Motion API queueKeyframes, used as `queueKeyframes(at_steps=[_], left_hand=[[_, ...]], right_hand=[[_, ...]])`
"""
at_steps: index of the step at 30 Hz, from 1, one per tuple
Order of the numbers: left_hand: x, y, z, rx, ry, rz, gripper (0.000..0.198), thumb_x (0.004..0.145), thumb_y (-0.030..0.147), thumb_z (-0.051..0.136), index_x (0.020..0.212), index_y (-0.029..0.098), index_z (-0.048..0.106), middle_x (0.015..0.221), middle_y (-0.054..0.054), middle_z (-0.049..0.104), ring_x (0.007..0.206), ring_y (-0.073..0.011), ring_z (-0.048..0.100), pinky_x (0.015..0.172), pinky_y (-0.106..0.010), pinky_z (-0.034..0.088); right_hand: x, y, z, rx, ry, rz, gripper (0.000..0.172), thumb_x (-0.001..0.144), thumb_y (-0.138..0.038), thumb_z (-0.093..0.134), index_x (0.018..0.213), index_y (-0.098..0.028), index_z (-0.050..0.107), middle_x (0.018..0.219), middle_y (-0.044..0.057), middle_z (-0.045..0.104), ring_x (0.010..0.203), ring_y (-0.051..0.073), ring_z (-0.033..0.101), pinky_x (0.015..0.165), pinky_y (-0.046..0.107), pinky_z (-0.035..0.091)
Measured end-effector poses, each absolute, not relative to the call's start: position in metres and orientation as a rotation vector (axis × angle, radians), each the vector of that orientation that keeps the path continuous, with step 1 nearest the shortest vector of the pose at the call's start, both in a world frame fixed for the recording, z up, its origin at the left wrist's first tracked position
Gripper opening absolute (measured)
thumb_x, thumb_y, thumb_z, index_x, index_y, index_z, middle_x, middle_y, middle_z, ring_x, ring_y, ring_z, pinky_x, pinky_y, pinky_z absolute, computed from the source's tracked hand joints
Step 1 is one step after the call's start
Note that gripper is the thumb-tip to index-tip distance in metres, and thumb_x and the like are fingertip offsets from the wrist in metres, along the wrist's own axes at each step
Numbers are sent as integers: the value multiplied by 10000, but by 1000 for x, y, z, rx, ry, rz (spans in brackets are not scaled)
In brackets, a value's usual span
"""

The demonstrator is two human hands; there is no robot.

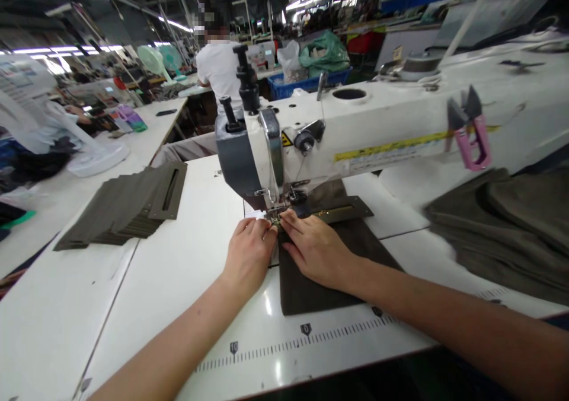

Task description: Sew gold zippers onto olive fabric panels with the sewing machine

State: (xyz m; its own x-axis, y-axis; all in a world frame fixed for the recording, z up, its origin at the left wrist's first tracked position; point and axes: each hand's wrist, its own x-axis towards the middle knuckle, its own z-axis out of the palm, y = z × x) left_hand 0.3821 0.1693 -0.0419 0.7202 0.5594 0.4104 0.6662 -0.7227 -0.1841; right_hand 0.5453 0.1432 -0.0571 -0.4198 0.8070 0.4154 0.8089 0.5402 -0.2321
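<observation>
A sewing machine [284, 152] stands over a dark olive fabric panel [320, 294] lying on the table. A strip with a long zippered slot [342, 211] lies across the panel's far part, beside the presser foot [274, 214]. My left hand [251, 247] is at the panel's left edge just before the foot, its bent fingers closed on that edge. Flat on the panel lies my right hand [317, 247], fingers stretched toward the needle and thumb apart. The fingertips of both hands nearly meet at the foot, and they hide the stitched edge.
A fanned stack of slotted olive pieces [128, 205] is at left. More olive fabric [515, 235] lies at right. Pink-handled snips [473, 131] rest against the machine arm. A ruler scale [306, 333] runs along the front edge. Behind are a person [217, 69] and a blue crate [306, 83].
</observation>
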Motion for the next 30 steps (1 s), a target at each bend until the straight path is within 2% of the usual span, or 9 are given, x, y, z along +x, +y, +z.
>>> queueKeyframes(at_steps=[9, 17, 25, 30], left_hand=[[380, 178, -47, -2635, -942, -554, 175, 868, 121, 434, 859, 119, 610, 826, -85, 595, 788, -212, 567, 752, -370, 472], [379, 182, -46, -2662, -972, -619, 92, 815, 105, 520, 824, 128, 608, 857, -83, 606, 794, -214, 570, 744, -357, 476], [376, 183, -54, -2644, -951, -758, 144, 861, 125, 460, 821, 144, 598, 851, -75, 618, 794, -200, 583, 743, -359, 492], [374, 184, -58, -2633, -956, -766, 159, 865, 114, 452, 809, 139, 598, 881, -88, 621, 798, -201, 591, 748, -364, 493]], right_hand=[[547, 151, -61, -1269, -2312, -24, 353, 816, -164, 447, 1123, -12, 534, 1172, 182, 549, 1138, 268, 457, 996, 416, 343], [547, 158, -61, -1260, -2296, -28, 301, 823, -161, 454, 1084, -50, 555, 1138, 167, 567, 1102, 260, 481, 987, 411, 357], [545, 165, -64, -1259, -2166, -5, 224, 850, -102, 413, 934, -140, 617, 1016, 105, 638, 891, 209, 596, 819, 337, 471], [545, 169, -67, -1272, -2211, -42, 231, 823, -63, 427, 912, -156, 619, 990, 99, 648, 881, 199, 607, 807, 315, 476]])
